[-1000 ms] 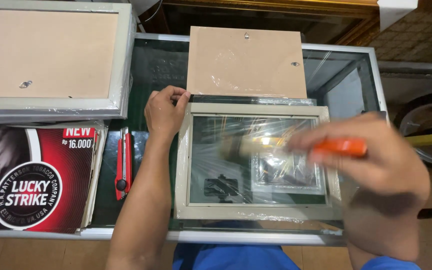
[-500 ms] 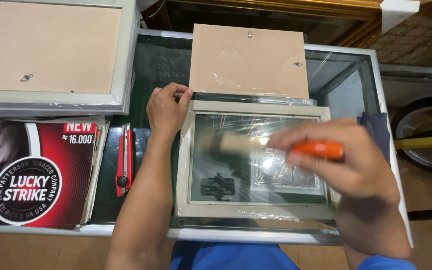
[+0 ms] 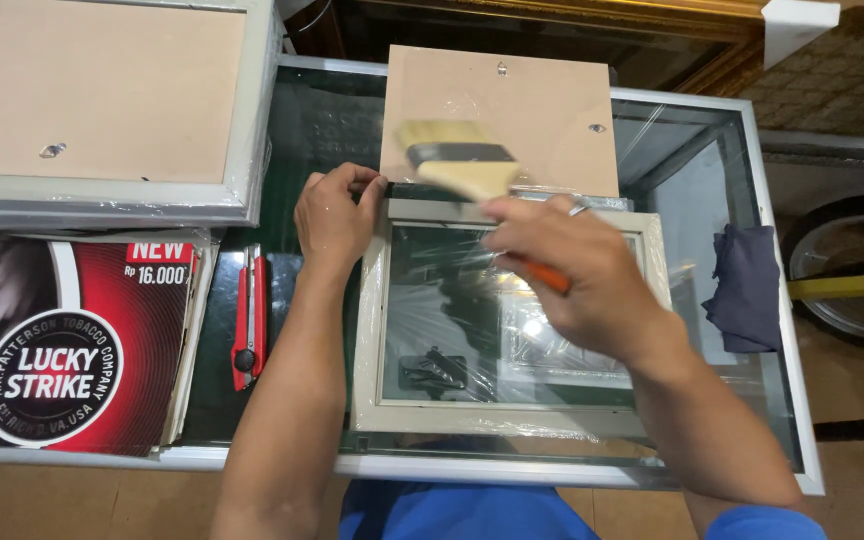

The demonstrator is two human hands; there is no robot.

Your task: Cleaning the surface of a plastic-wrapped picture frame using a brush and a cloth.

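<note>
A pale picture frame (image 3: 372, 340) with a glass pane wrapped in clear film lies on a glass-topped counter (image 3: 572, 470). My left hand (image 3: 335, 215) presses on the frame's top left corner. My right hand (image 3: 577, 275) grips a paintbrush (image 3: 457, 160) with an orange handle and pale bristles. The brush head is blurred and sits over the frame's top edge, against a brown backing board (image 3: 502, 110) lying just beyond the frame.
A red utility knife (image 3: 248, 320) lies left of the frame. A red and black printed board (image 3: 62, 340) and a large frame turned face down (image 3: 102, 100) fill the left side. A dark blue cloth (image 3: 747, 285) rests at the right edge.
My right hand has swept the brush from the middle of the glass up and left to the frame's top edge. My left hand has stayed on the corner.
</note>
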